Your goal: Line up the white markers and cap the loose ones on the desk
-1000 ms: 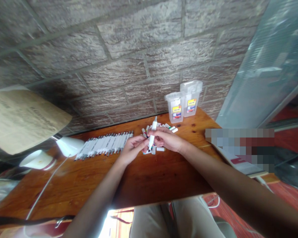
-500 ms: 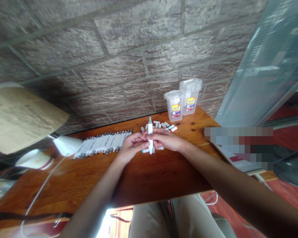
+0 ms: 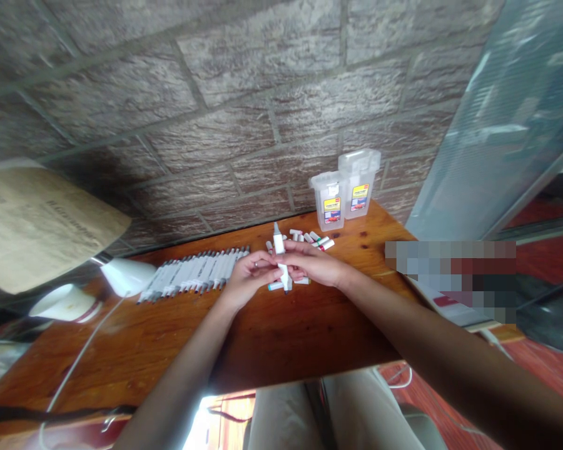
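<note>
Between my two hands, above the wooden table, a white marker (image 3: pixel 278 243) with a grey upper end stands nearly upright, its top leaning slightly left. My left hand (image 3: pixel 252 277) is closed on it from the left, fingertips at its middle. From the right, my right hand (image 3: pixel 316 264) grips the same marker, its fingers crossing in front. Just behind my hands lie several loose marker caps (image 3: pixel 315 237), white with coloured ends; a few more white pieces show below my fingers, partly hidden. A long row of white and grey markers (image 3: pixel 197 272) lies side by side left of my left hand.
Two clear plastic marker boxes (image 3: pixel 331 203) stand by the stone wall (image 3: pixel 244 137). At left are a white paper cup (image 3: pixel 65 302), a white lamp-like cone (image 3: pixel 129 275), a brown paper bag (image 3: pixel 42 225) and a white cable (image 3: pixel 82 353) across the wooden table (image 3: pixel 309 344).
The marker's top has tilted to the left between my hands, which keep hold of it. Both hands stay in nearly the same place.
</note>
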Demonstrator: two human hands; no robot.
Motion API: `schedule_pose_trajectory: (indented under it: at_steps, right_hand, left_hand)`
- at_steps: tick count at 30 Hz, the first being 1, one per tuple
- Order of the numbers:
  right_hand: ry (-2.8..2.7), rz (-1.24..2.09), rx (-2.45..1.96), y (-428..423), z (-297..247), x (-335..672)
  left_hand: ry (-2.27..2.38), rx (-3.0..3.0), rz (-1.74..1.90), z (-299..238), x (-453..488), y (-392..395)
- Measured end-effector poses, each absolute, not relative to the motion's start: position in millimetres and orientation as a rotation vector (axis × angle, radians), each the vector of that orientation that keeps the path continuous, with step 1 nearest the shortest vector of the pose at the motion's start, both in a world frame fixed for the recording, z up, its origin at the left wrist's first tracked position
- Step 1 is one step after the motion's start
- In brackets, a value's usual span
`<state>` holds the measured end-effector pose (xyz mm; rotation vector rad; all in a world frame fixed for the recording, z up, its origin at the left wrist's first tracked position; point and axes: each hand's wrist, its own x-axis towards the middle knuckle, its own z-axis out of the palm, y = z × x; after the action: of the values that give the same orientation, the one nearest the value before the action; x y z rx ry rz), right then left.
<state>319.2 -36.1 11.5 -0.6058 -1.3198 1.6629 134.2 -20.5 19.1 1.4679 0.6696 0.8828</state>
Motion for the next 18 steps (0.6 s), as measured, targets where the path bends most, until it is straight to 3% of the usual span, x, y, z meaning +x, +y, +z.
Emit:
schedule_pose_trajectory:
  at_steps: [18]
  right_hand:
    - [-1.364, 1.637, -0.592, -37.6, 13.3, 319.8]
  left_hand:
    - [0.669, 1.476, 0.863, 19.0, 132.4, -21.4]
